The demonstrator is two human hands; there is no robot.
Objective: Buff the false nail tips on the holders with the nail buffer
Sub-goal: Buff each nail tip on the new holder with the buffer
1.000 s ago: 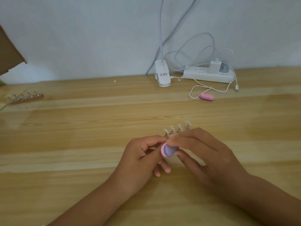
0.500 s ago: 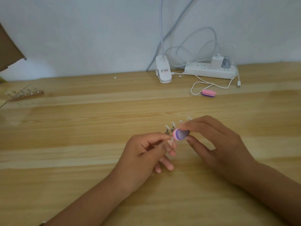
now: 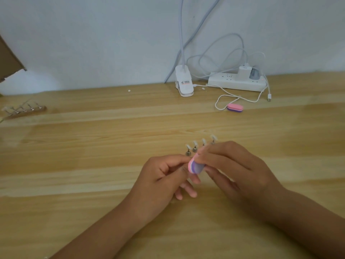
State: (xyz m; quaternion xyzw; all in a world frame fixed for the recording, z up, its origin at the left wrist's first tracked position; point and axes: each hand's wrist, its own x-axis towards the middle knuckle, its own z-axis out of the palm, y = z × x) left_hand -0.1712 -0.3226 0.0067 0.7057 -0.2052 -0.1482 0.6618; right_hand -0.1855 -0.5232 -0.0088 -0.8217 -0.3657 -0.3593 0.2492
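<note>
Over the wooden desk, my right hand pinches the pink-and-purple nail buffer by its sides. The left hand closes its fingers on what I judge is one holder, hidden behind the buffer. Four false nail tips stand just beyond. The tips look light and brittle: I would grip the holder's base and stroke gently.
</note>
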